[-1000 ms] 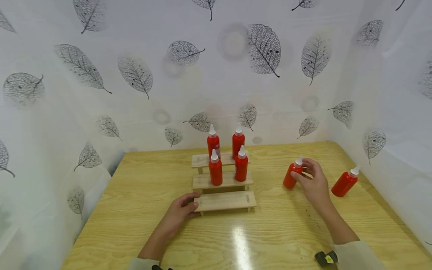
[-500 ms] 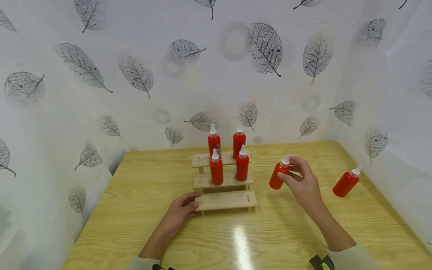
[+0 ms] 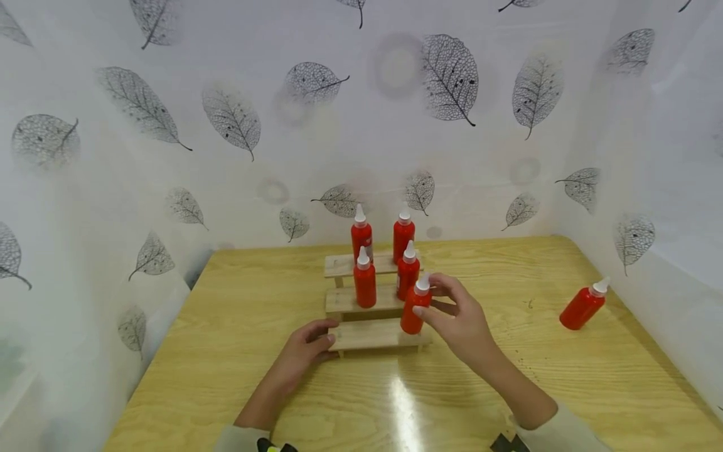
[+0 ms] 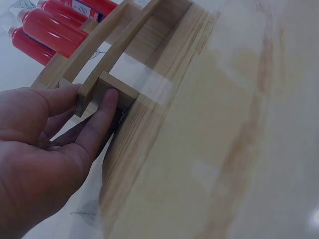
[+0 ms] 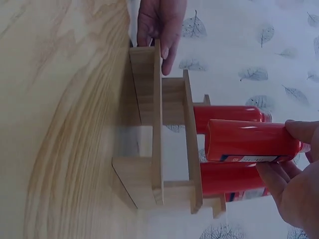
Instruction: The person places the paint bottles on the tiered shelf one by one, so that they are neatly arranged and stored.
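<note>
A three-step wooden display stand (image 3: 361,336) stands mid-table. My left hand (image 3: 302,351) grips the left end of its lowest step; in the left wrist view the thumb lies over the board (image 4: 102,69) and a finger touches the support below. My right hand (image 3: 465,323) pinches a red squeeze bottle (image 3: 413,315) with a white pointed cap near its top. This bottle hangs upright over the right end of the lowest step, with a gap under its base in the right wrist view. Two like bottles stand on the middle step (image 3: 336,301), two on the top step (image 3: 334,265).
Another red squeeze bottle (image 3: 582,309), tilted in the head view, is at the right of the wooden table (image 3: 237,301). A white leaf-patterned curtain (image 3: 361,138) encloses the back and sides.
My right hand has carried the squeeze bottle leftward from the right part of the table to over the lowest step. The left hand has stayed at the stand's left end.
</note>
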